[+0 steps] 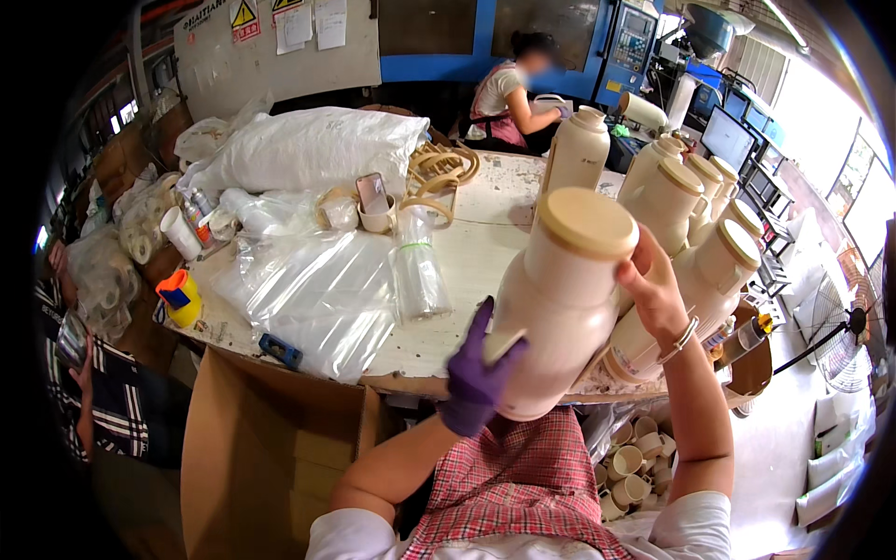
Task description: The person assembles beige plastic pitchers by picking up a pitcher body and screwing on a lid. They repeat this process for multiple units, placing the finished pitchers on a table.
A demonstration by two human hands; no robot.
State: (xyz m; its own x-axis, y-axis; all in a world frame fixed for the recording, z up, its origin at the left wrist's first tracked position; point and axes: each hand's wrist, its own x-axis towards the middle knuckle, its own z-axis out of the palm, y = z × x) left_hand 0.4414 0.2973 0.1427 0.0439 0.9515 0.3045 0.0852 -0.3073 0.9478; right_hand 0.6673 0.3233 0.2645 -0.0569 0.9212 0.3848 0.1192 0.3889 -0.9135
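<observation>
The gloved left hand is at the lower left side of a cream jug, thumb and forefinger apart in a V, with a pale strip between them; blur makes it hard to tell whether the strip is pinched, or is perhaps the jug's handle. The bare right hand curls its fingers around the jug's other side, just under the tan lid. The jug is tilted, in front of the near edge of the tabletop, right of that edge's middle.

More cream jugs crowd the tabletop's right side, up to its near right corner. Below that part of the near edge, many cream cups are heaped together. Below the near edge's left part is a cardboard box, its inner walls showing. Near the left corner stands a yellow container with an orange thing in its mouth. Toward the far edge, a cup holds a phone upright, beside tan rings and a stuffed white sack. Clear plastic bags reach the near edge.
</observation>
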